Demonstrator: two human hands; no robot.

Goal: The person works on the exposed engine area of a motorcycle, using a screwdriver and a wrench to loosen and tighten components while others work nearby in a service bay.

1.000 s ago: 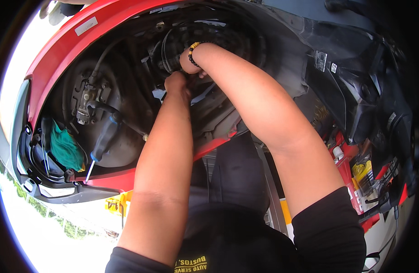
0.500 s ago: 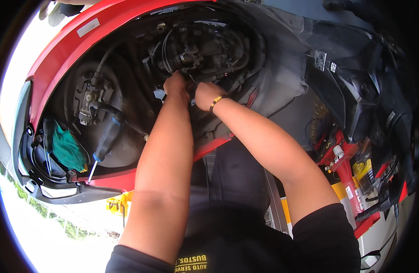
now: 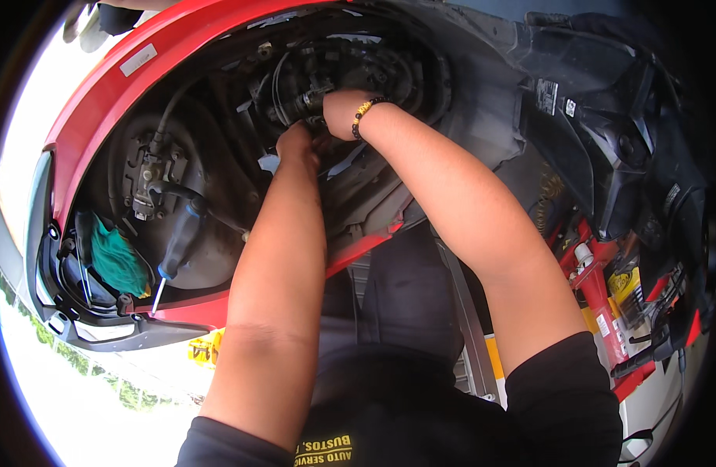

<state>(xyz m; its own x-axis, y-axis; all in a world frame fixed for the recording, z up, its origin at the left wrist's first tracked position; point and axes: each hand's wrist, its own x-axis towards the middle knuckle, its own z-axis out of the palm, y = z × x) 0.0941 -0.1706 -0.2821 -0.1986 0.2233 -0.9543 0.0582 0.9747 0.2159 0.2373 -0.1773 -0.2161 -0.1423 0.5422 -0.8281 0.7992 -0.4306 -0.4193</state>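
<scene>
The engine point(image 3: 381, 74) is seen inside the red shell point(image 3: 89, 97), exposed from above, and is taken as the reference for all places. Both hands are brought close together at the near side of the engine. The left hand point(image 3: 296, 142) is set at its near left edge, fingers curled in and largely hidden; whether anything is gripped there cannot be told. The right hand point(image 3: 345, 114) is placed just beside the left, over the near part of the engine, bent at the wrist with the fingers turned down out of sight; its grip, too, cannot be determined. A beaded bracelet point(image 3: 363, 115), black and yellow, is worn on the right wrist. Left of the engine, the dark tank point(image 3: 214, 253) is located, with a metal fitting point(image 3: 145, 183) mounted on it and a hose point(image 3: 165, 117) led up from the fitting. Farther left and nearer the wearer than the engine, a screwdriver point(image 3: 182, 237) with a dark handle is seen tilted, tip down at the shell's edge. Beyond it, farthest left of the engine, a green cloth point(image 3: 118, 258) is bunched in a black recess. Well to the right of the engine, a large black panel point(image 3: 584, 148) is observed, with a red stand point(image 3: 598, 296) below it, partly covered.
</scene>
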